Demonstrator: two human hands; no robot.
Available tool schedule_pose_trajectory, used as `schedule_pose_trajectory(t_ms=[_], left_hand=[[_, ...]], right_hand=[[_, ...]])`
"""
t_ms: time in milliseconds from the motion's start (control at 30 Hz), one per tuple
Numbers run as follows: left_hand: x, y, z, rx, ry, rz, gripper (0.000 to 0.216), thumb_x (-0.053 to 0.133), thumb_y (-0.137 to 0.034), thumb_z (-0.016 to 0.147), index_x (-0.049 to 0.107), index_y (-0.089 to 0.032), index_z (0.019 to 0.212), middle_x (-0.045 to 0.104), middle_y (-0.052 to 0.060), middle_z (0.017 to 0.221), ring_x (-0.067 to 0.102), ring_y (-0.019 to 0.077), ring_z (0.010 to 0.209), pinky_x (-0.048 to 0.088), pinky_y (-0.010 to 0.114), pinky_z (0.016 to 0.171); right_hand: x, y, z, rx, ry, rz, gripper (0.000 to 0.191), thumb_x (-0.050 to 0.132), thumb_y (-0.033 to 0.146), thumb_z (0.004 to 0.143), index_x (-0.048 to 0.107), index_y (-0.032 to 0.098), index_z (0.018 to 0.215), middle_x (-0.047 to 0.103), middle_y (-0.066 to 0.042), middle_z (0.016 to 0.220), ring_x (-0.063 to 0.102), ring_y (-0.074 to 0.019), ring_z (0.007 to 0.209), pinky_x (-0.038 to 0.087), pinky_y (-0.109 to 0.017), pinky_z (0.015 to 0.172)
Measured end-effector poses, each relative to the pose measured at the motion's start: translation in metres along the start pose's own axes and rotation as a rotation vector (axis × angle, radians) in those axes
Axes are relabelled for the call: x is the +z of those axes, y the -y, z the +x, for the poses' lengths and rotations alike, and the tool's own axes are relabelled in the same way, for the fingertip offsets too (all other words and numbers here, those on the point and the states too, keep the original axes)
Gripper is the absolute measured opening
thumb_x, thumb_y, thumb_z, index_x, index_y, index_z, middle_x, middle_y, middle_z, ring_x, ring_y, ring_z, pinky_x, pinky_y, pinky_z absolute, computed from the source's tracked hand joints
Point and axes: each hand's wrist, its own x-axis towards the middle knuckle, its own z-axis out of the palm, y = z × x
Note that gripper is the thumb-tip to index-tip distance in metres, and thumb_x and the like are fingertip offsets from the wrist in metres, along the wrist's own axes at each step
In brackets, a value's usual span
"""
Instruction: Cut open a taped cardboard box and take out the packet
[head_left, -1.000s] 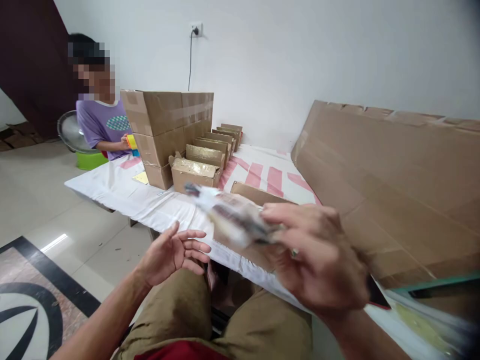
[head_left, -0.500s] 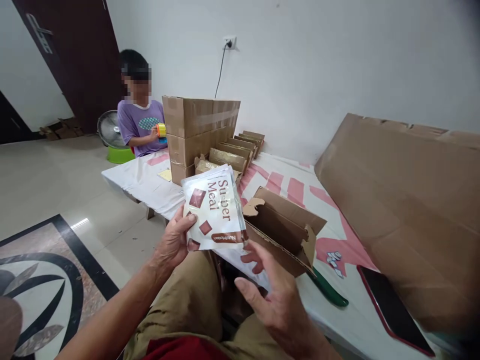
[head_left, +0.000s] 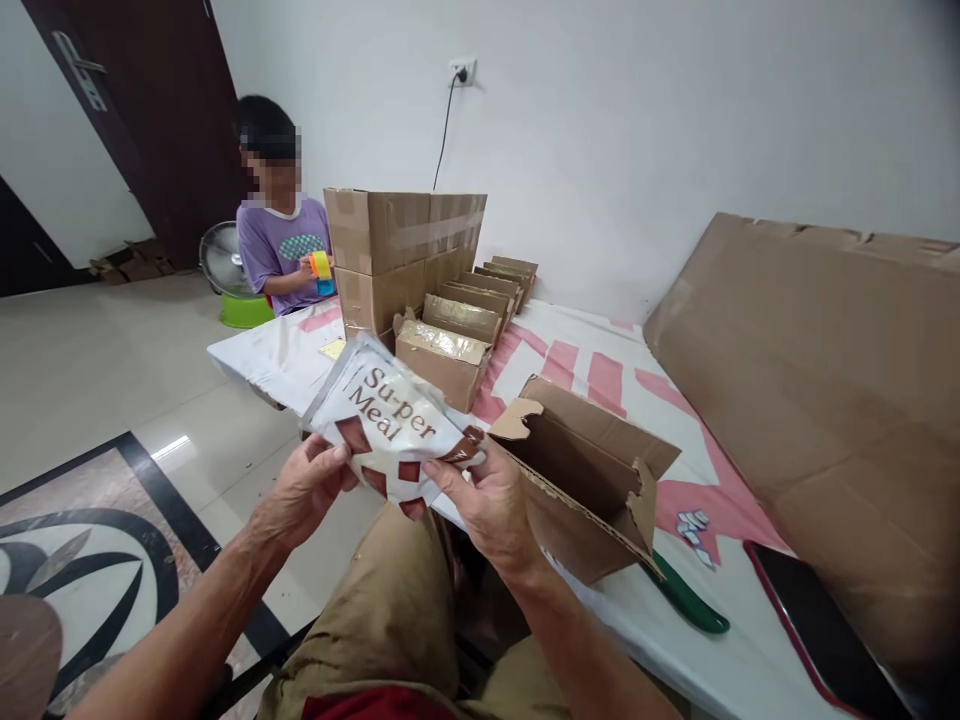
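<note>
Your left hand (head_left: pixel 311 485) and right hand (head_left: pixel 491 500) both pinch the pouches (head_left: pixel 386 430); empty box (head_left: pixel 581 480) sits just right, nearer your right hand.

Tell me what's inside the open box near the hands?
The open box shows only bare brown cardboard inside. Its bottom is hidden behind the front wall and the right hand.
</note>
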Motion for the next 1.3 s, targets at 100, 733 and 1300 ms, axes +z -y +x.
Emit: schedule_pose_trajectory(t_ms=[100,733,1300], left_hand=[[-0.018,0.008,0.005,-0.052,-0.038,-0.055,0.045,0.100,-0.026,0.052,0.075,-0.016,0.088,0.076,0.003,0.091,0.066,0.0141,0.072,0.054,0.023,0.057],[-0.015,0.097,0.118,-0.082,-0.220,0.195,0.049,0.086,-0.017,0.061,0.064,-0.016,0.105,0.068,0.009,0.107,0.068,0.0181,0.088,0.056,0.034,0.084],[-0.010,0.158,0.214,0.292,-0.112,0.732,0.037,0.070,-0.013,0.068,0.064,-0.018,0.105,0.060,0.010,0.118,0.056,0.0261,0.119,0.050,0.042,0.100]], right_hand=[[0.010,-0.015,0.004,0.056,0.051,0.074,0.042,0.082,0.041,0.077,0.069,0.023,0.114,0.080,-0.004,0.109,0.074,-0.0243,0.096,0.061,-0.038,0.088],[-0.012,-0.157,0.096,0.128,-0.265,-0.413,0.037,0.067,0.049,0.073,0.073,0.017,0.091,0.080,-0.009,0.089,0.069,-0.0259,0.082,0.053,-0.036,0.080],[-0.035,-0.226,0.141,0.181,-0.486,-0.685,0.027,0.065,0.048,0.074,0.065,0.022,0.082,0.072,-0.007,0.087,0.061,-0.0245,0.084,0.048,-0.034,0.080]])
